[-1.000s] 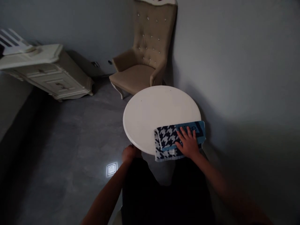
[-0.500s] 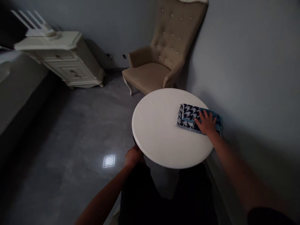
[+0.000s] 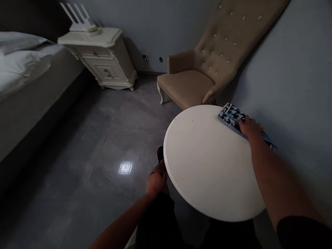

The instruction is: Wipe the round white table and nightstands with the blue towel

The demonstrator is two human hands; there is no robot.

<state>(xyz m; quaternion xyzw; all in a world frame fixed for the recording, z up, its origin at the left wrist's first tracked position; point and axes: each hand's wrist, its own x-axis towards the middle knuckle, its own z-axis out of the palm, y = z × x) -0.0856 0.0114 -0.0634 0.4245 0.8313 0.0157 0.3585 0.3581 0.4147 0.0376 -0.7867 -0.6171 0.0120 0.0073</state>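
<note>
Pressing flat on a folded cloth [image 3: 231, 118] with the right hand [image 3: 250, 127], palm down and fingers spread over the fabric rather than curled around it: an open, flat-handed hold that suits pushing the cloth across a surface, not lifting it. Lying at the far right rim of the round white table [image 3: 207, 166], with one end of the cloth hanging past the edge toward the grey wall [image 3: 298, 69], so arm stretched well out over the tabletop to reach it. Houndstooth pattern in dark and white on the cloth, with a blue band showing under the fingers.

Hanging low beside the near left edge of the table, close to it but whether touching cannot be told: the left hand [image 3: 156, 180], loosely curled, holding nothing visible, though whether fully closed cannot be told in the dim light. Probably kept there for balance while leaning forward.

Standing just behind the table against the wall: a tufted beige armchair [image 3: 204, 76]. Further left, a cream nightstand [image 3: 103, 57] next to a bed [image 3: 28, 76]. On the grey floor [image 3: 85, 148], a small bright square of reflected light [image 3: 125, 167].
</note>
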